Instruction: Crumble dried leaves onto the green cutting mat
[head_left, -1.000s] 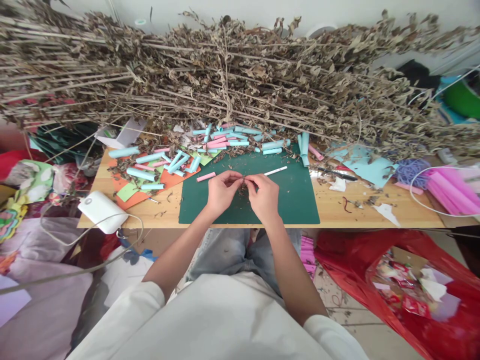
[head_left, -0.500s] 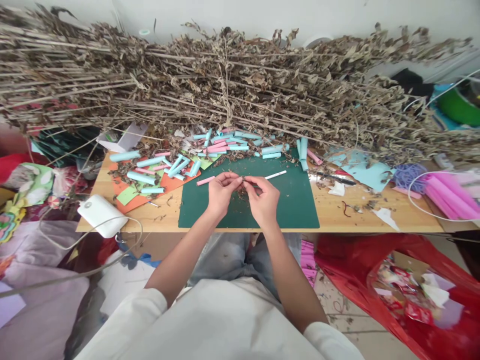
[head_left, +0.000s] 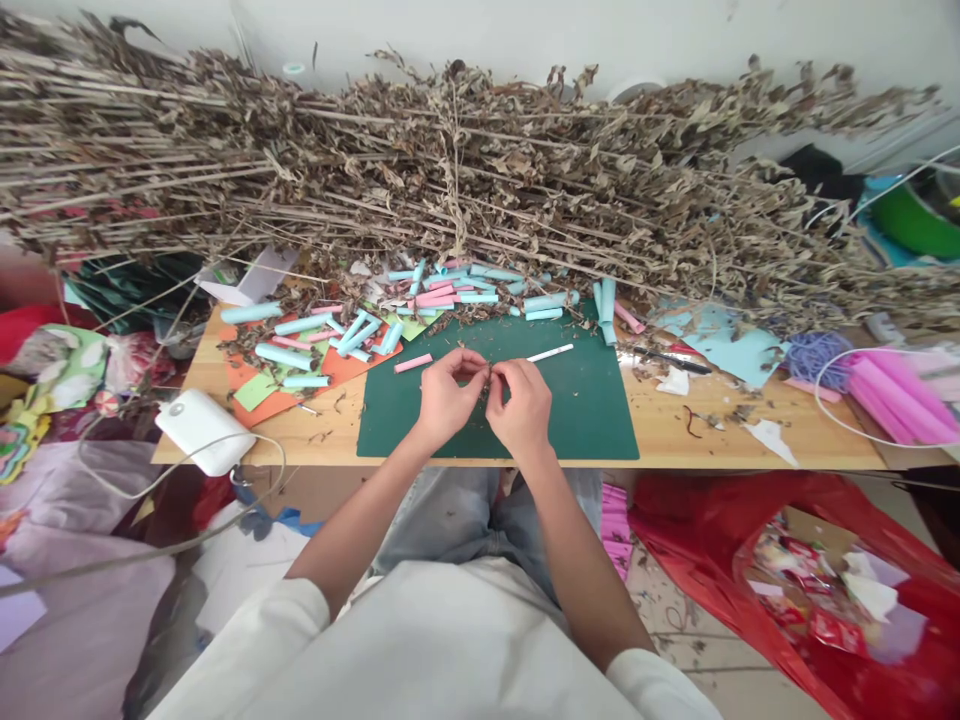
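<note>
Left hand [head_left: 452, 398], right hand [head_left: 522, 405]: each pinched closed, seemingly on leaf bits [head_left: 490, 370], over 1 mat [head_left: 589, 410]. Step, we judge: fingering bits; next calls for steadiness.

White top [head_left: 450, 640] — jeans [head_left: 439, 525] (faded blue)

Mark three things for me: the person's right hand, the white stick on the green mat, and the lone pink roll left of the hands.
Right hand [head_left: 527, 408], head view: back of the hand.
White stick [head_left: 550, 352], head view: mid-length.
Pink roll [head_left: 413, 364], head view: mid-length.
</note>
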